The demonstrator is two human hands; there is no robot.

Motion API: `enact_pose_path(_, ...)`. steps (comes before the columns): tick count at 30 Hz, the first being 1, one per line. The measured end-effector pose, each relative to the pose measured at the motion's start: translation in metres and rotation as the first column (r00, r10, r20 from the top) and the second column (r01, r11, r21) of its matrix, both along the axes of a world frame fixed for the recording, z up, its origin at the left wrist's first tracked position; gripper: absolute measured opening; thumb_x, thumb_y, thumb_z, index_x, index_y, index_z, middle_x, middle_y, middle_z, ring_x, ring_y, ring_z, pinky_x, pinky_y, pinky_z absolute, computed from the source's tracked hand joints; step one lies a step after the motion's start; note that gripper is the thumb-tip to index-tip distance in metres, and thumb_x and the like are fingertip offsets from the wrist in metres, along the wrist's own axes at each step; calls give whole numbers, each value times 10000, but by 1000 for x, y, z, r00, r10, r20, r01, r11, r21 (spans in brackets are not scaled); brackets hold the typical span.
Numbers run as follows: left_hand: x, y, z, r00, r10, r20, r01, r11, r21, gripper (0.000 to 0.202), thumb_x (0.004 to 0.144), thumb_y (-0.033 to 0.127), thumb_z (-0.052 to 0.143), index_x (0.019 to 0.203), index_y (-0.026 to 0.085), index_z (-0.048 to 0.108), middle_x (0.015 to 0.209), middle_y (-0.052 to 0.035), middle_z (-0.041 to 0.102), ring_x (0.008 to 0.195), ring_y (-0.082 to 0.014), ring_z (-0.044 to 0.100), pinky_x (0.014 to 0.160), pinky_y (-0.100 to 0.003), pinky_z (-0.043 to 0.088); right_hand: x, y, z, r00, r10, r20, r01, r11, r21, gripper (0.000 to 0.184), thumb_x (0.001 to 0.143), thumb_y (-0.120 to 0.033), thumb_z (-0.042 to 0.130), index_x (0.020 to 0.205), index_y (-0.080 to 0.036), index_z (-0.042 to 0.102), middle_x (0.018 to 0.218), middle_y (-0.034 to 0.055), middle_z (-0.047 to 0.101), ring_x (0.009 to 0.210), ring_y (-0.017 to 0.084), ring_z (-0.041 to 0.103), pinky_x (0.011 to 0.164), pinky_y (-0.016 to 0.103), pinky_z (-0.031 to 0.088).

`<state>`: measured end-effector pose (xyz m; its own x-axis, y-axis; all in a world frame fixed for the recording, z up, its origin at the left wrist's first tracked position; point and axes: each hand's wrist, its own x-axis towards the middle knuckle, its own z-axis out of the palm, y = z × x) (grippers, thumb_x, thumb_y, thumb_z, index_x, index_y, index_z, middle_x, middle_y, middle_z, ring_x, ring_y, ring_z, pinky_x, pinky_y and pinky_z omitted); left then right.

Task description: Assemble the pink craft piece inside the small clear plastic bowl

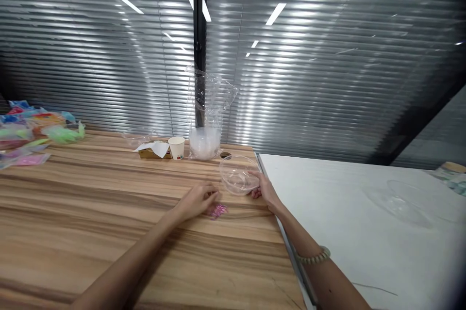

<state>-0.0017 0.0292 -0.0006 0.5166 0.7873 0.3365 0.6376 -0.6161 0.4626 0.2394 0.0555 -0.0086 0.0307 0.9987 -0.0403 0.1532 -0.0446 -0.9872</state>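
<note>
My right hand point(267, 191) grips the side of a clear plastic bowl point(238, 179), its fingers closed around the rim. The bowl is tilted, its opening turned partly toward me, just over the wooden table near its right edge. Left of the bowl, my left hand point(198, 199) hovers low with loosely bent fingers, thumb and fingertips apart. Right beside its thumb lies a small heap of pink pieces point(218, 211) on the wood; they are too small to name. Part of that heap is hidden behind the hand.
Behind stand a paper cup point(176, 148), a tissue box point(155, 150), another clear bowl point(137, 136) and a bagged stack of clear bowls point(205, 142). Colourful plastic packets point(36, 128) lie far left. On the white table point(327, 193) to the right rests a clear plastic piece point(398, 205).
</note>
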Motion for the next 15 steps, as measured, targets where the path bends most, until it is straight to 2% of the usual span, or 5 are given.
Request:
enact_pose_path(2, -3, 4, 0, 996, 71, 55, -68, 996, -49, 300, 914, 310, 410, 941, 152, 664, 884, -65, 660, 799, -182, 583, 717, -271, 436, 0, 1, 0, 1000, 10, 16, -9, 1000, -14, 531, 856, -417, 280, 1213, -126, 545, 428, -12, 572, 398, 114, 527, 425, 184, 376)
enact_pose_path(4, -7, 7, 2, 994, 74, 84, -61, 986, -154, 282, 882, 331, 465, 963, 142, 658, 890, -66, 660, 794, -184, 582, 703, -269, 439, 0, 2, 1, 999, 17, 37, -17, 1000, -22, 508, 849, -412, 310, 1167, -116, 574, 431, -7, 578, 394, 115, 525, 419, 185, 375)
enact_pose_path(8, -16, 7, 6, 992, -110, 57, 123, 920, -372, 403, 739, 400, 661, 1041, 135, 627, 825, -33, 635, 717, -160, 564, 641, -243, 438, 0, 4, 1, 997, 10, 75, -7, 999, -41, 468, 831, -446, 367, 1004, -109, 641, 437, 6, 586, 384, 118, 508, 401, 195, 374)
enact_pose_path(12, -17, 4, 7, 982, -188, 14, 179, 909, -377, 650, 509, 413, 826, 1062, 135, 628, 886, -45, 595, 749, -172, 547, 643, -251, 442, 1, 8, -4, 995, -1, 104, 1, 1000, 0, 442, 829, -483, 386, 871, -126, 644, 438, 5, 584, 375, 116, 485, 384, 200, 366)
enact_pose_path(15, -9, 1, 5, 984, -170, 46, 175, 901, -396, 627, 514, 410, 828, 1040, 121, 645, 904, -61, 581, 743, -170, 547, 650, -261, 454, 3, 10, -10, 991, -3, 132, -5, 998, 60, 435, 829, -505, 394, 804, -142, 633, 434, -1, 578, 383, 113, 485, 391, 198, 367)
